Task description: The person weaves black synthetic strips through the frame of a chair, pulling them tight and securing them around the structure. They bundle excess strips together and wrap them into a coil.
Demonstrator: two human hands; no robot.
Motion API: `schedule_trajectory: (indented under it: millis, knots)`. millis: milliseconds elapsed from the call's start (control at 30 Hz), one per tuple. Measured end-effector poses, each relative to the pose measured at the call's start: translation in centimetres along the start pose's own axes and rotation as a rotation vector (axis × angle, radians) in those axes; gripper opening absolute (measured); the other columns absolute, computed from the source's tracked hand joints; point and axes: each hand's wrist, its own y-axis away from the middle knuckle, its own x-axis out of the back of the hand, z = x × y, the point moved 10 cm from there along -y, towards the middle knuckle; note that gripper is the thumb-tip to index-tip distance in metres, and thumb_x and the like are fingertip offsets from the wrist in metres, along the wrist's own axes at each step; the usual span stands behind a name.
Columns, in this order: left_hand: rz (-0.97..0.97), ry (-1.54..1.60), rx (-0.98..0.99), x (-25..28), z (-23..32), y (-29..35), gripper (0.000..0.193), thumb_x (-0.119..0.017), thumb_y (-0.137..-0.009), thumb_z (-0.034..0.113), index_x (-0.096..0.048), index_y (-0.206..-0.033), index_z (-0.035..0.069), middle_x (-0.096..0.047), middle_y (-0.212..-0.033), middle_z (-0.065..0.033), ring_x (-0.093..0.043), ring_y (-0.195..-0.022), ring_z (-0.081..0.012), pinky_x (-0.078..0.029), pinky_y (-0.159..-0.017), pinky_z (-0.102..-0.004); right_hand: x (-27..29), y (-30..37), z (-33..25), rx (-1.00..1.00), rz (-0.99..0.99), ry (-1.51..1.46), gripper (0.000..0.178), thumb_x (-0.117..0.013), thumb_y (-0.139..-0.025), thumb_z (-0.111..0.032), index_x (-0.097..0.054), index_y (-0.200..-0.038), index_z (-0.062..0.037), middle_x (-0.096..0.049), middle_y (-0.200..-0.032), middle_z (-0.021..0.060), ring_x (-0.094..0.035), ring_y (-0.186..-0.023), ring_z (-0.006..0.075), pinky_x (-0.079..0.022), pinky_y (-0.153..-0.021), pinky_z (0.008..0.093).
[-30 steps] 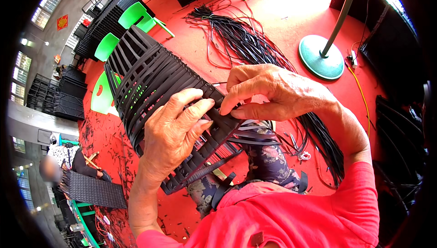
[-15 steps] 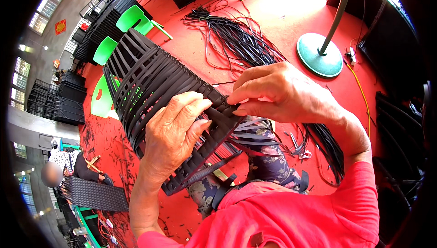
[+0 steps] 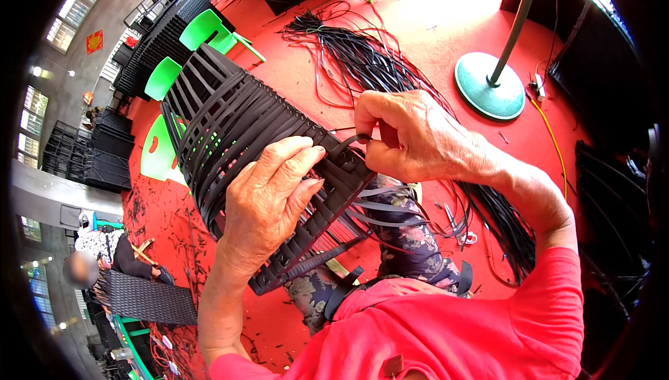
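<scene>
A half-woven dark rattan-style frame (image 3: 237,111), wound with flat black strips, lies tilted across my lap. My left hand (image 3: 261,202) is closed over its near edge, fingertips pressed on the weave and thumb below. Just to the right, my right hand (image 3: 428,139) pinches a short black strip (image 3: 343,146) between thumb and forefinger. That strip rises in a small arc from the frame's corner. Several loose grey-black strips (image 3: 390,202) hang from the corner over my flowered trousers.
A long bundle of black strips (image 3: 369,59) lies on the red floor ahead. A stand with a round green base (image 3: 490,86) is at right, beside a yellow cable (image 3: 554,136). Green chairs (image 3: 202,29) stand at left. A person (image 3: 104,247) sits by a woven panel (image 3: 150,298).
My right hand has drawn back slightly from the frame's edge, pulling the black strip up into an arc. My left hand stays nearly in place.
</scene>
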Motion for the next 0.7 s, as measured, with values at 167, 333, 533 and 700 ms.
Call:
schedule_trajectory:
  millis: [167,333,533,700]
  knots:
    - [0.068,0.021,0.166,1.0,-1.0,0.3,0.030,-0.064,-0.080,0.018,-0.061,-0.105,0.003,-0.055,-0.109,-0.0091,-0.054,-0.081,-0.0156,-0.045,-0.067,-0.0261,-0.3,-0.3,1.5,-0.150,0.149,-0.968,0.018,-0.051,-0.080,0.000,-0.045,-0.097,-0.0060,-0.054,-0.076,0.0020,-0.052,-0.072,0.0079,-0.041,-0.066,0.0212]
    - [0.010,-0.093,0.042,1.6,0.2,-1.7,0.044,-0.069,-0.076,0.032,-0.059,-0.108,0.004,-0.052,-0.112,-0.0089,-0.051,-0.090,-0.0160,-0.043,-0.070,-0.0253,0.9,0.0,0.9,-0.051,0.087,-1.446,0.037,-0.052,-0.079,0.001,-0.041,-0.113,-0.0067,-0.055,-0.087,0.0050,-0.053,-0.080,0.0128,-0.041,-0.074,0.0251]
    - [-0.196,0.496,0.167,-1.0,-0.5,-4.8,0.027,-0.065,-0.082,0.028,-0.056,-0.093,0.005,-0.059,-0.094,-0.0062,-0.054,-0.083,-0.0119,-0.043,-0.070,-0.0218,1.9,1.0,1.5,0.046,0.175,-1.351,0.044,-0.052,-0.083,-0.005,-0.037,-0.124,-0.0046,-0.054,-0.087,0.0055,-0.052,-0.079,0.0149,-0.040,-0.076,0.0275]
    - [0.060,0.818,0.370,4.7,-2.4,-8.3,0.019,-0.056,-0.088,0.026,-0.054,-0.087,0.007,-0.046,-0.058,0.0015,-0.037,-0.048,-0.0035,-0.026,-0.042,-0.0160,8.0,3.9,0.5,0.020,0.722,-0.349,0.031,-0.064,-0.083,-0.018,-0.053,-0.107,-0.0015,-0.059,-0.087,0.0050,-0.057,-0.073,0.0107,-0.047,-0.060,0.0234]
